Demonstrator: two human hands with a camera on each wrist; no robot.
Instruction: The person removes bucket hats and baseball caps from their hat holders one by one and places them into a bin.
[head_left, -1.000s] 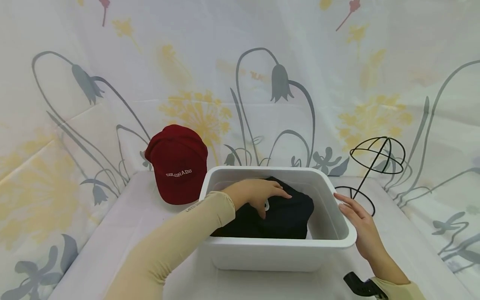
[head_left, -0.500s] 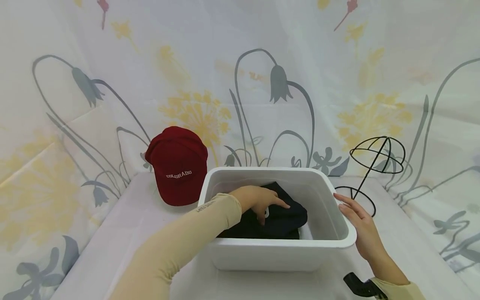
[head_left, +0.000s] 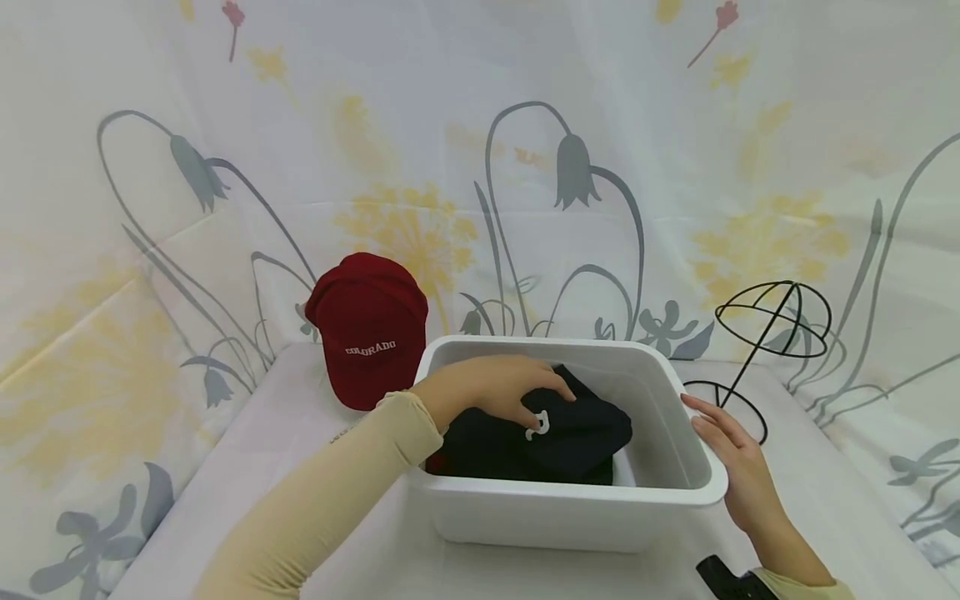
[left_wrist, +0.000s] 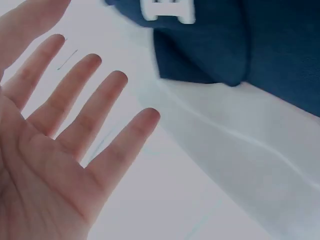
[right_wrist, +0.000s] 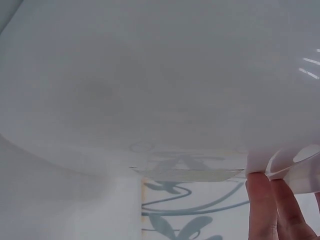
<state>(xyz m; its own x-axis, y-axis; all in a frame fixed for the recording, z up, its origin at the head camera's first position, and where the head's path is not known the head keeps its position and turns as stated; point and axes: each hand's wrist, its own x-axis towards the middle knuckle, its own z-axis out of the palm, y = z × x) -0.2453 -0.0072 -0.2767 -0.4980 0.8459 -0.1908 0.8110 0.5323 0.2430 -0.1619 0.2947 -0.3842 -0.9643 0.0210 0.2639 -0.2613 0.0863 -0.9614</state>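
Observation:
A navy cap (head_left: 558, 446) with a white letter on its front lies in a white plastic bin (head_left: 540, 517). My left hand (head_left: 495, 387) is over the cap in the head view. In the left wrist view, its fingers are spread and nearly straight, apart from the cap (left_wrist: 205, 50), with nothing in the palm. A small red patch (head_left: 438, 462) shows inside the bin, left of the cap; what it belongs to is hidden. My right hand (head_left: 738, 467) rests against the bin's right rim, its fingers (right_wrist: 261, 200) touching the edge from outside.
A red cap (head_left: 369, 333) marked COLORADO stands behind the bin at left. At right, beyond my right hand, is a black wire hat stand (head_left: 757, 340). A floral cloth (head_left: 420, 125) hangs behind the white table (head_left: 382, 533).
The navy cap has sunk lower in the bin. My left hand has drawn up and back from it, uncovering more of the white letter. My right hand stays at the rim; the head view shifted slightly.

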